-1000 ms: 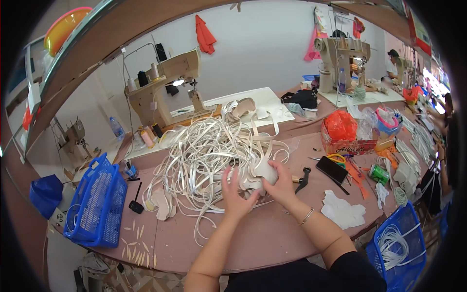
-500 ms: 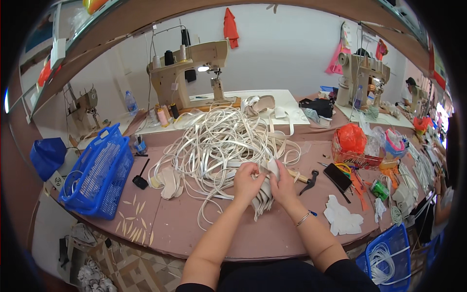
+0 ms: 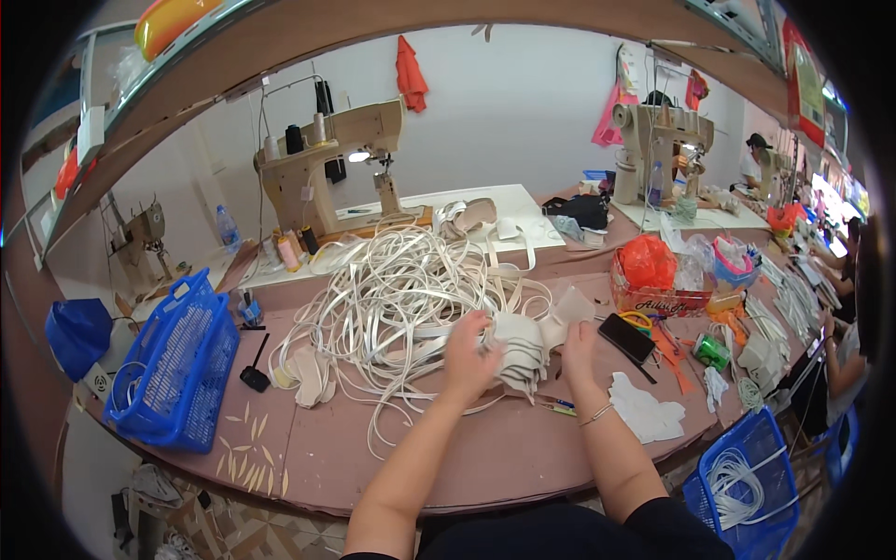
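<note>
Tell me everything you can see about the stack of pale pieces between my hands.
The stack of pale pieces is off-white to light grey, its thin layers looking like leather or fabric. They are fanned, so curved lower edges show as steps. It lies at the near right side of the tangled straps. Your left hand, blurred at the fingers, is at its left edge.

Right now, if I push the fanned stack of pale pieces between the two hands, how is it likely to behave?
The stack of pale pieces will probably slide apart, because its layers lie staggered. Each piece is likely light and bendable, as the edges look thin and wavy. Rolling seems unlikely, given the broad, layered shape.
</note>
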Available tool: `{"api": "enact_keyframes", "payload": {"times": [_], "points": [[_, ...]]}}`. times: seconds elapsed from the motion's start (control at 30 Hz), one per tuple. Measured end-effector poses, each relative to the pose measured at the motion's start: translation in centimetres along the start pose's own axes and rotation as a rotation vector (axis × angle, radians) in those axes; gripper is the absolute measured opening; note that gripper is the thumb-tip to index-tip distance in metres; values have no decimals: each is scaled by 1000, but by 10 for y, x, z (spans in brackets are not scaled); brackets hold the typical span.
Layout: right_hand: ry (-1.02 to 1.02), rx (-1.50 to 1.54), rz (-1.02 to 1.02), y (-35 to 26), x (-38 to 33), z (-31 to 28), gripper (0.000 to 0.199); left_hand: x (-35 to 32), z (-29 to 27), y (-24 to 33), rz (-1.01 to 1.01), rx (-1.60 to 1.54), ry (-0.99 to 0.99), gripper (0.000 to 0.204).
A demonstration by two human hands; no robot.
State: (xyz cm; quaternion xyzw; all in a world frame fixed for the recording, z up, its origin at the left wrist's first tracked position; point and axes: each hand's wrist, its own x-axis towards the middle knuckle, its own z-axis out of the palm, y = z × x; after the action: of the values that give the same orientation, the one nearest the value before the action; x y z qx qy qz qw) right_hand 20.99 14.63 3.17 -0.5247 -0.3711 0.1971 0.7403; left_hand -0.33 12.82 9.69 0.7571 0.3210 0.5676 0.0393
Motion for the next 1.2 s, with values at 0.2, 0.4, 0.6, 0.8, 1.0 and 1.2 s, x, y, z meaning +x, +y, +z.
{"api": "enact_keyframes", "payload": {"times": [0.2, 0.4, 0.6, 0.8, 1.0, 1.2], "points": [[-146, -67, 21, -45, -24, 8, 22, -7, 22, 29, -121, 416, -591, 84], [221, 498, 211, -54, 24, -26, 12, -4, 14, 27, -294, 473, -726, 82], [-185, 490, 169, -69, 43, -54, 7, 28, 12, 3, -265, 604, -318, 96], [-835, 850, 156, -84, -31, -39, 11, 2, 34, 23, -1112, -1056, -355, 46], [-1215, 272, 181, -85, -66, -74, 16, -91, -22, 22, -1231, -1297, -586, 31], [-988, -68, 510, -44, -100, -125, 18, -126, -60, 31, -881, -202, -636, 20]]}}
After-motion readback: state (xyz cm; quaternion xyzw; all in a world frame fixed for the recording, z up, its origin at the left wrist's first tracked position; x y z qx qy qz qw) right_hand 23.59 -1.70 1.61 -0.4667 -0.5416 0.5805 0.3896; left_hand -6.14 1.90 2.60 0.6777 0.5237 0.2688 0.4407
